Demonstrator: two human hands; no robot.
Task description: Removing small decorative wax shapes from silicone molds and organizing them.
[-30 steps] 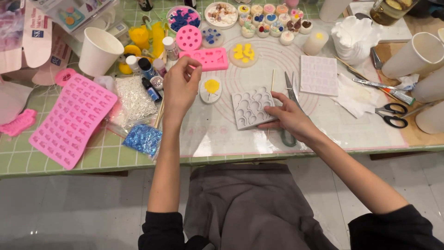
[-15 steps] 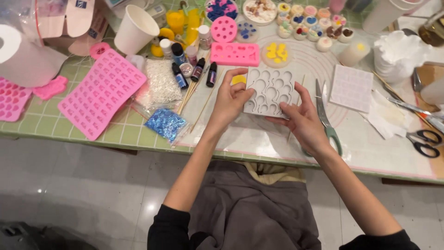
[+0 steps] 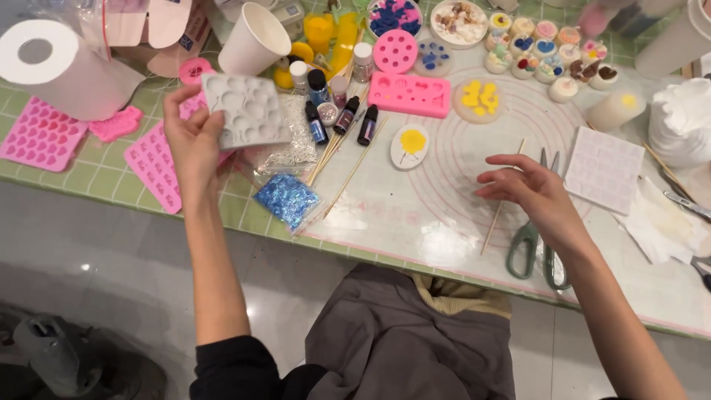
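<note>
1. My left hand point(image 3: 194, 141) holds the mold point(image 3: 246, 110) above the table's point(image 3: 415, 222) left part.
2. Glitter bag point(image 3: 287, 200) lies below the mold, sticks point(image 3: 348, 167) just right of it.
3. My right hand point(image 3: 529, 194) hovers over the mat point(image 3: 459, 170), scissors point(image 3: 539, 237) under it.
4. Paper roll point(image 3: 55, 67) sits far left.

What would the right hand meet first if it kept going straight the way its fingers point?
The right hand points left across the round-lined silicone mat. Bare mat comes first; beyond it, probably the thin wooden sticks or the small oval mould with yellow filling, though the hand's height is unclear.
</note>
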